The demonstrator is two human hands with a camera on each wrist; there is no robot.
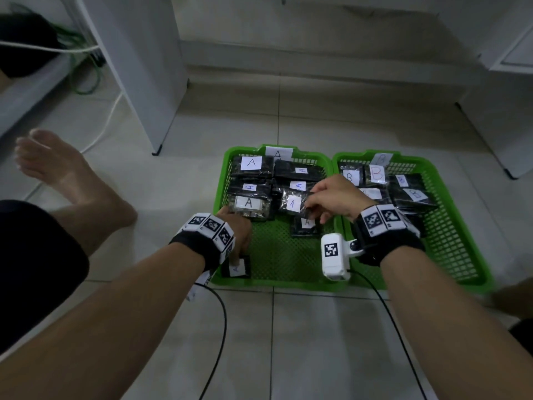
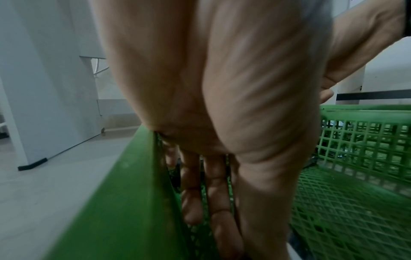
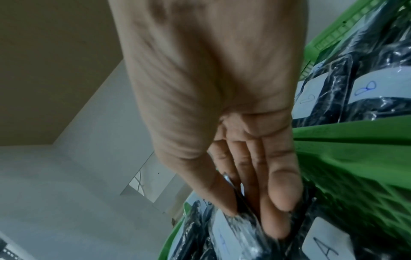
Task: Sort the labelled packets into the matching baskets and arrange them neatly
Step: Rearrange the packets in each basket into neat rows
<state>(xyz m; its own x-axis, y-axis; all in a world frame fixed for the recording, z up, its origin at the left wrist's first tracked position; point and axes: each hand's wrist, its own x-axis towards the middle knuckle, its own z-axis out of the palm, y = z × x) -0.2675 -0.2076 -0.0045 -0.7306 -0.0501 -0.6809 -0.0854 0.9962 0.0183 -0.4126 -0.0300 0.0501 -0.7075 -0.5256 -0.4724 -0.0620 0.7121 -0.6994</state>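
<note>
Two green mesh baskets stand side by side on the tiled floor. Basket A (image 1: 274, 255) on the left holds several black packets with A labels; basket B (image 1: 461, 226) on the right holds several with B labels. My right hand (image 1: 314, 202) reaches over basket A and pinches the edge of a shiny A packet (image 1: 292, 203) between thumb and fingers (image 3: 278, 190). My left hand (image 1: 235, 255) points down along the near-left wall (image 2: 124, 193) of basket A. Its fingers (image 2: 191, 198) and thumb pinch a small A packet (image 1: 238, 268) standing in that corner.
A loose A packet (image 1: 305, 226) lies in basket A, just below my right hand. A bare foot (image 1: 57, 174) rests on the floor to the left. White cabinet legs (image 1: 157, 153) stand behind, and black cables (image 1: 220, 327) trail from both wrists.
</note>
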